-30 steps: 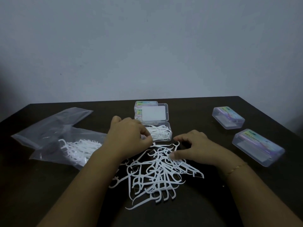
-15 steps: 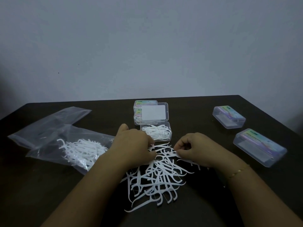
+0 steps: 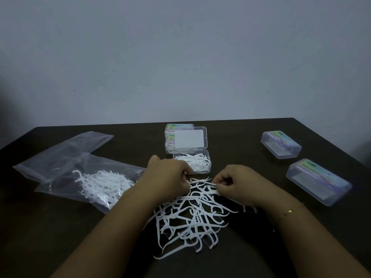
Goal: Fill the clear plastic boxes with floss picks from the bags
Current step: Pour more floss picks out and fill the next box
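Observation:
A loose pile of white floss picks (image 3: 190, 219) lies on the dark table (image 3: 60, 237) in front of me. My left hand (image 3: 168, 176) has its fingers curled at the pile's far edge and seems to pinch picks. My right hand (image 3: 239, 181) pinches a floss pick (image 3: 208, 184) at the same edge, close to the left hand. Just behind the hands stands an open clear box (image 3: 192, 163) partly filled with picks, its lid (image 3: 189, 140) raised. A clear bag (image 3: 90, 181) with more picks lies to the left.
Two closed clear boxes stand stacked (image 3: 170, 133) behind the open lid. Two more closed boxes with coloured labels, one nearer the wall (image 3: 281, 144) and one nearer me (image 3: 318, 181), lie at the right. An empty-looking clear bag (image 3: 66, 149) lies at the back left. A grey wall rises behind.
Both hands drew back from the open box to the pile's far edge and closed in toward each other. The right hand went from resting on the pile to pinching a pick.

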